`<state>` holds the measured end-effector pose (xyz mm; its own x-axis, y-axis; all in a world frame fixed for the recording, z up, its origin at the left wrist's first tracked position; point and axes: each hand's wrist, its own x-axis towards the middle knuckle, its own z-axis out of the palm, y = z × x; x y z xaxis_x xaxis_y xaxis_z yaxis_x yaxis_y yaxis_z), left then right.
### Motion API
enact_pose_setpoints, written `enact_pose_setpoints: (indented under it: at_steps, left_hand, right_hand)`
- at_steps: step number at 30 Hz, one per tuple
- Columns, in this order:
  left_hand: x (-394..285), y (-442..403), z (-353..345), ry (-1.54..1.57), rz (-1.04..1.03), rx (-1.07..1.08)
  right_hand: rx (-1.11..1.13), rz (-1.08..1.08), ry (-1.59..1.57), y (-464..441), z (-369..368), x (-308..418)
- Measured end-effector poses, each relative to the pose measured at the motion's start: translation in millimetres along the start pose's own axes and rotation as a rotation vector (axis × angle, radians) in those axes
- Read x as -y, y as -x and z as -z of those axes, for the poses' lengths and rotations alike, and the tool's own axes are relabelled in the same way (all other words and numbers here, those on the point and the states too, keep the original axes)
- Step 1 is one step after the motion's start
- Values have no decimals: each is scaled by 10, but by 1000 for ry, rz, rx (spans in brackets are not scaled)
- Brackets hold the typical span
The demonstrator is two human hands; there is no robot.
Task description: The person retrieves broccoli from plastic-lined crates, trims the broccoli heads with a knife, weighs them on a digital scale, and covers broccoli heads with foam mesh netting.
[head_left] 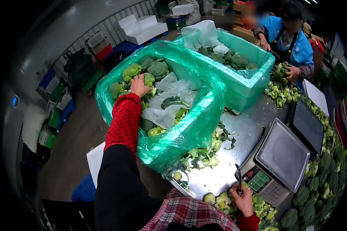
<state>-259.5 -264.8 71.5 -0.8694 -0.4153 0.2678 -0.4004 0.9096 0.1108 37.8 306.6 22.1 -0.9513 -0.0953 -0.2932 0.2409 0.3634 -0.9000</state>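
My left hand (140, 86) reaches into a box lined with green plastic film (208, 111), its fingers curled against a broccoli head (149, 80). More broccoli heads (158, 69) lie around it, beside crumpled clear film (167, 92). Low on the right, my right hand (243, 201) is closed around a small knife (239, 178), its dark curved blade pointing up. Just left of that hand are cut broccoli pieces (223, 200). The knife's handle is mostly hidden by my fingers.
A digital scale (283, 154) stands on the metal table (239, 131), with broccoli heads (310, 200) piled to its right. Leaf trimmings (208, 156) lie near the box. Behind it stands a second green-lined box (239, 86). A co-worker (297, 42) handles broccoli at the upper right.
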Motion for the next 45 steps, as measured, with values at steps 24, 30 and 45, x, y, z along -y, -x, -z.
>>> enact_pose_setpoints:
  at_steps: [24, 30, 45]
  left_hand:
    - [-1532, 3587, 216, 1226, 257, 441]
    - [-1742, 3626, 353, 1096, 342, 534]
    - [-1808, 3678, -115, 1109, 192, 398]
  right_hand:
    - [-207, 536, 271, -226, -878, -25]
    - [-95, 424, 448, -89, -1021, -404]
    - [-41, 281, 702, -324, -1091, -444]
